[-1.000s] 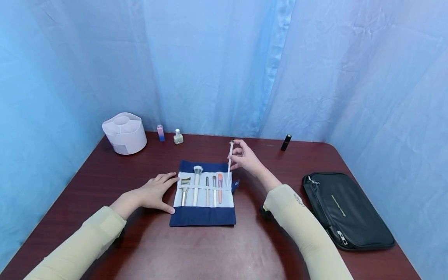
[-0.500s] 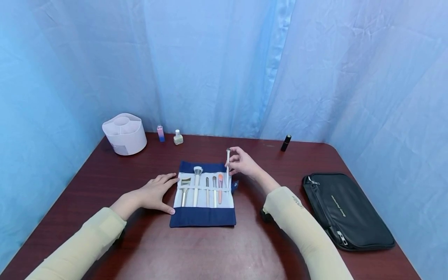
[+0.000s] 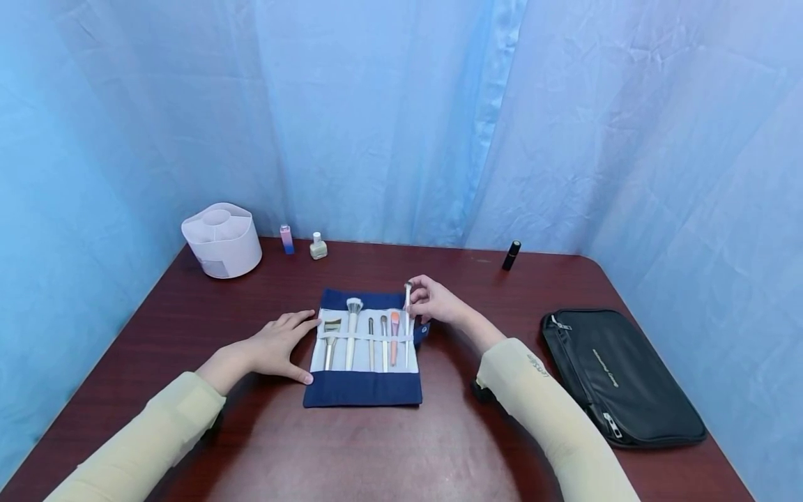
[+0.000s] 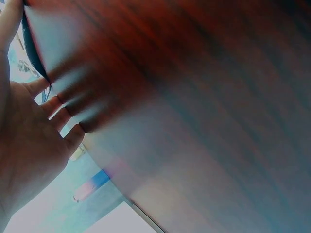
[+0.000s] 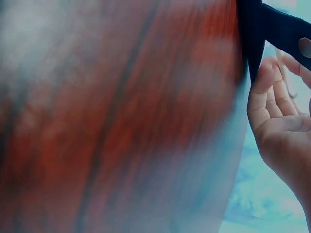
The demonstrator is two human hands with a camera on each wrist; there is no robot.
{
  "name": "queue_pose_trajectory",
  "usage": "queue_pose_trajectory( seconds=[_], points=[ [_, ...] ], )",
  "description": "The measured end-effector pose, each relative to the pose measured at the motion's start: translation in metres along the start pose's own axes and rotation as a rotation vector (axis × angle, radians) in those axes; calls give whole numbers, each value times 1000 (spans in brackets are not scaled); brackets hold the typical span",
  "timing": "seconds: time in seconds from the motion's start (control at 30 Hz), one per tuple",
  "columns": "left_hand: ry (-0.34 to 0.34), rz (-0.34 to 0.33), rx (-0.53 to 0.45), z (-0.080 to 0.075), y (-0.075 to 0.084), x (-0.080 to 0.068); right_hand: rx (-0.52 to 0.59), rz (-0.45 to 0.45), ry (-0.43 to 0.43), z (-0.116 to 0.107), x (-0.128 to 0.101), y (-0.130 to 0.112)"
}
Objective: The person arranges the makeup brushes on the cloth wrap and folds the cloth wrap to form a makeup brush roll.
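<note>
An unrolled navy brush roll (image 3: 362,389) with a pale lining lies at the table's middle, several makeup brushes tucked under its elastic strap. Among them are a white fluffy brush (image 3: 353,324) and a pink brush (image 3: 394,338). At the roll's right end my right hand (image 3: 434,301) pinches the upper part of a slim white makeup brush (image 3: 407,341), whose handle runs down over the lining. In the right wrist view a snap tab (image 5: 286,31) partly covers the fingers. My left hand (image 3: 280,346) rests spread, its fingertips and thumb touching the roll's left edge.
A white divided organizer (image 3: 224,244), a pink-and-blue tube (image 3: 286,239) and a nail polish bottle (image 3: 318,246) stand along the back left. A black tube (image 3: 511,256) stands at the back right. A black zipped case (image 3: 621,380) lies on the right.
My right hand has come down toward the roll, and the slim white brush has slid lower along the lining with it. The left hand has stayed in place.
</note>
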State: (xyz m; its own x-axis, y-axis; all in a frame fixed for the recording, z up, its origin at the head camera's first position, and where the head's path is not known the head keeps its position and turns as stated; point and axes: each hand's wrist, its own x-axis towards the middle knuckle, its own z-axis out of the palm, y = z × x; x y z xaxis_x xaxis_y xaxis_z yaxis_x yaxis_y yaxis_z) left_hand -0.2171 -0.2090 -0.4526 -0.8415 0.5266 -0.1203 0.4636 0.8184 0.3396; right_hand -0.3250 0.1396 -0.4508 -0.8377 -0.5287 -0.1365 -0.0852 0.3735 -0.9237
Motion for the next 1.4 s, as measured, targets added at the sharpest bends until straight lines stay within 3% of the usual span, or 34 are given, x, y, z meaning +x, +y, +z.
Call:
queue_pose_trajectory(
  seconds=[0.27,0.43,0.7,0.93,1.13,1.23,1.4],
  points=[
    [-12,0,12,-4,4,-3,-181,-40,-78,0,-3,-3],
    [-6,-1,15,-3,3,-3,-218,-48,-152,0,-3,-1],
    [-3,7,-1,-3,4,-5,-266,-42,-194,-1,-5,-4],
    [-3,8,-2,-4,5,-4,-357,-55,-186,-3,-5,0],
    [-19,-3,-2,-4,5,-3,-353,-47,-172,-5,-6,-1],
    [-35,-7,0,-5,5,-2,-362,-64,-128,-7,-10,-6],
    [-72,-17,13,-13,3,2,-480,-158,-13,-12,-24,-20]
  ],
)
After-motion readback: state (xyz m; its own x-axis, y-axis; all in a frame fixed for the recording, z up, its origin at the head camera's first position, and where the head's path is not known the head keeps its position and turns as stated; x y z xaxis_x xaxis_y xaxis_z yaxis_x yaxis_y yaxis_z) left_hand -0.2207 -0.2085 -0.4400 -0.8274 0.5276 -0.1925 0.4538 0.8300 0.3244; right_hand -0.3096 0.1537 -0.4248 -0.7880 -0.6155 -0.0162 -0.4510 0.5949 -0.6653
